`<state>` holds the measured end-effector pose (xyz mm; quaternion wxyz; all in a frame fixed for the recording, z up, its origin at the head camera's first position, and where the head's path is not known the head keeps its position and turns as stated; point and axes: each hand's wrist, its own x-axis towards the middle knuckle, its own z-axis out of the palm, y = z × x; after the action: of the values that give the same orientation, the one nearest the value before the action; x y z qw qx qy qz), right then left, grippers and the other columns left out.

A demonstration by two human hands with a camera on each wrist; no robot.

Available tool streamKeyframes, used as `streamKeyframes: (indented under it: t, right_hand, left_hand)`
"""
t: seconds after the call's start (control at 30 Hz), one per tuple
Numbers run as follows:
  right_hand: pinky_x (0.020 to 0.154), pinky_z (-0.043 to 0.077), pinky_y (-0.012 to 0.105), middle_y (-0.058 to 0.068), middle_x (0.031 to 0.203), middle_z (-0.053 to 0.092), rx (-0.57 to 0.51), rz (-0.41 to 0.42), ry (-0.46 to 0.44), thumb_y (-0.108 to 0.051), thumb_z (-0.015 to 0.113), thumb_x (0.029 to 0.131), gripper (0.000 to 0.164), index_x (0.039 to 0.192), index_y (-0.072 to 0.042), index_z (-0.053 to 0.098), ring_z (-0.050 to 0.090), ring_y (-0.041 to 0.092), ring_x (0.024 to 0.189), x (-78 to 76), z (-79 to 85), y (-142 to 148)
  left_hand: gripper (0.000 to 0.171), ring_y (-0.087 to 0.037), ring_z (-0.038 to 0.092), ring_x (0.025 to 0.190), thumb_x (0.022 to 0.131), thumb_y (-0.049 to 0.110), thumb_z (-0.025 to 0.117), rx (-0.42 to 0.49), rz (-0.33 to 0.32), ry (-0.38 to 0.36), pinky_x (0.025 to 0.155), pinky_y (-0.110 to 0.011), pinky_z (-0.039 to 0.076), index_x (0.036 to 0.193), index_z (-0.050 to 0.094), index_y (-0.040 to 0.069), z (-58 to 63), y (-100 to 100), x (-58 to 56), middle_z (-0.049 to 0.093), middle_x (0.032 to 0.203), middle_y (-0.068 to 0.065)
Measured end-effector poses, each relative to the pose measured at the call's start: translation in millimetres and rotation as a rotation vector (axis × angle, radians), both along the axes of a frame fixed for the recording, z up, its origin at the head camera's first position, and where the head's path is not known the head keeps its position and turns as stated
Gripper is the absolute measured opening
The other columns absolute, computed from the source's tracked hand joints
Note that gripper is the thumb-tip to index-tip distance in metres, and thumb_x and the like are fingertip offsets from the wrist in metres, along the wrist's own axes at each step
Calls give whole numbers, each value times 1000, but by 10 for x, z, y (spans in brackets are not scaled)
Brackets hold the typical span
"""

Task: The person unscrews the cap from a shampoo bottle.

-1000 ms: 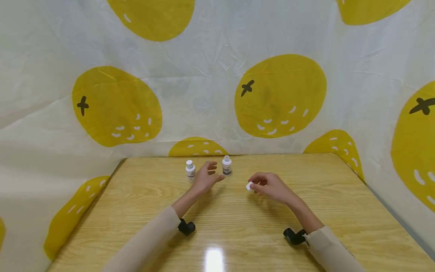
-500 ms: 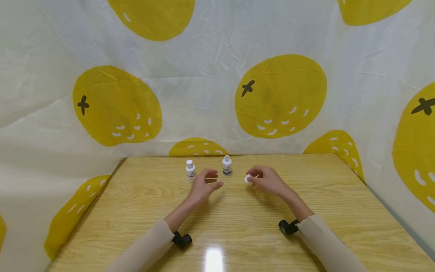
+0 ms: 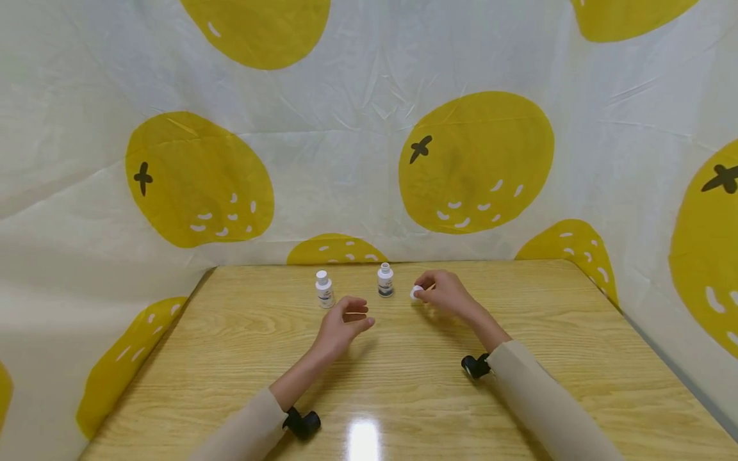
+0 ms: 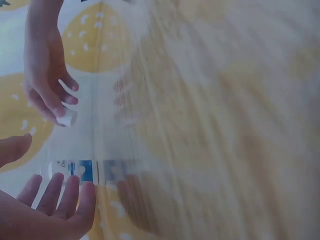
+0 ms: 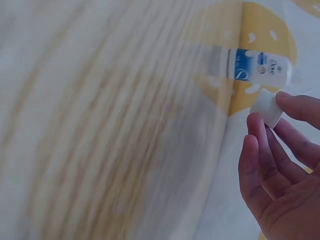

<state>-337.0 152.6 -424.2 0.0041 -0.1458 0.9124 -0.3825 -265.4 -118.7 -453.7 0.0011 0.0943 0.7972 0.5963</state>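
Between thumb and fingertips my right hand [image 3: 446, 293] pinches a small white bottle cap [image 3: 416, 292], held just right of an uncapped bottle. That white bottle [image 3: 385, 282] stands upright with its narrow neck bare; its blue-and-white label [image 5: 244, 65] shows in the right wrist view. A second white bottle [image 3: 325, 291], with its cap on, stands upright to the left. My left hand [image 3: 341, 326] hovers in front of the bottles, fingers spread and loosely bent, holding nothing. In the left wrist view the cap [image 4: 67, 118] sits at the right hand's fingertips.
The wooden table [image 3: 242, 333] has a glossy top with a bright reflection near its front. A white curtain [image 3: 334, 173] printed with yellow fruit hangs right behind the table's back edge and along both sides.
My right hand has moved forward and left, bringing the cap nearer the uncapped bottle. My left hand has drawn back toward me. Both bottles stay where they were.
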Motion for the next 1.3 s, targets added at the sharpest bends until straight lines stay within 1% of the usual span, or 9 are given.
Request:
streamKeyframes:
  t: [0.13,0.37,0.57,0.8,0.93,1.03,1.1,1.17,1.3]
  right_hand:
    - [67,52,28,11,100,75,26,-10,1,-18,74,94,20,107,-3,75,67,17,77,-89,-42,-24]
    - [70,52,30,14,102,75,71,-22,27,-18,74,93,22,108,-2,75,64,22,86,-186,-81,-52]
    - [63,54,28,18,104,74,65,-32,-12,-17,75,92,25,112,0,73,65,22,81,-243,-123,-55]
    - [62,53,27,16,103,73,38,-63,-49,-16,75,92,27,113,1,72,65,18,78,-283,-169,-26]
    - [63,53,27,14,103,73,39,-70,-77,-16,74,94,24,112,-1,73,64,17,78,-308,-182,-27]
    - [63,53,26,13,104,74,42,-62,-72,-16,74,94,24,112,-1,73,64,17,78,-330,-195,-40]
    - [64,53,26,13,104,74,43,-53,-66,-16,73,94,24,112,-1,74,65,17,78,-342,-198,-52]
    - [65,54,27,13,103,74,47,-49,-65,-16,73,94,23,112,-1,74,65,17,79,-354,-198,-66]
    - [66,54,28,13,103,73,58,-45,-69,-16,73,95,24,113,0,73,63,18,79,-363,-189,-86]
  left_hand:
    - [47,-36,67,118,93,18,78,-12,16,-4,95,-43,58,133,61,1,0,-54,29,68,128,-18]
    - [45,-35,67,117,95,17,76,-9,49,-18,92,-41,59,133,61,0,2,-183,36,68,128,-18]
    - [43,-34,68,114,95,12,75,7,114,-22,85,-37,59,133,60,-1,0,-301,-1,68,127,-20]
    - [41,-34,66,118,96,11,73,13,164,-12,88,-37,59,133,59,1,16,-430,-77,65,130,-21]
    - [40,-33,66,117,95,12,74,-16,246,-10,91,-40,58,131,59,2,41,-490,-127,66,127,-20]
    - [46,-34,65,117,94,14,75,-71,337,-17,97,-44,56,133,55,2,47,-533,-176,65,126,-19]
    - [55,-36,62,122,93,16,76,-84,380,-32,102,-47,53,138,51,1,44,-561,-215,61,130,-20]
    - [63,-39,58,128,92,16,77,-84,392,-38,106,-51,50,144,45,0,38,-589,-257,56,137,-22]
    - [75,-42,50,137,91,18,79,-66,365,-57,112,-53,45,152,38,2,24,-637,-324,49,148,-23]
